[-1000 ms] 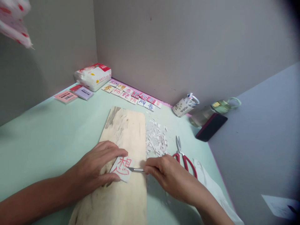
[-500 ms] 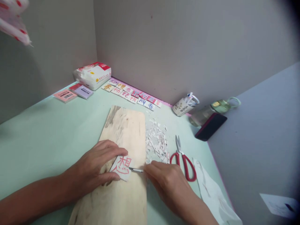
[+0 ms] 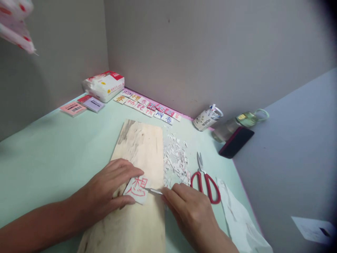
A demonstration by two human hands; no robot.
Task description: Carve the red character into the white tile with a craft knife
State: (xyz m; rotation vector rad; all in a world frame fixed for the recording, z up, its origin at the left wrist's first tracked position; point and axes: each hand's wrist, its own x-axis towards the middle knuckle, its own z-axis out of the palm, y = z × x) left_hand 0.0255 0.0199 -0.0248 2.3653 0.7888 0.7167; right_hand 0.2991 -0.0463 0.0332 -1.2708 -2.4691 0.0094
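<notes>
A small white tile with a red character lies on a pale wooden board. My left hand presses on the tile's left side, thumb and fingers around its edges. My right hand is closed around a thin metal blade tool whose tip touches the tile's right edge.
White shavings are piled right of the board, with red-handled scissors and a white cloth beside them. Along the wall lie a row of lettered tiles, a tissue pack, cards, a cup, a bottle and a phone.
My right hand has drawn back toward me and slightly right, uncovering the scissors' handles. The blade tip stays at the tile's edge. My left hand holds still.
</notes>
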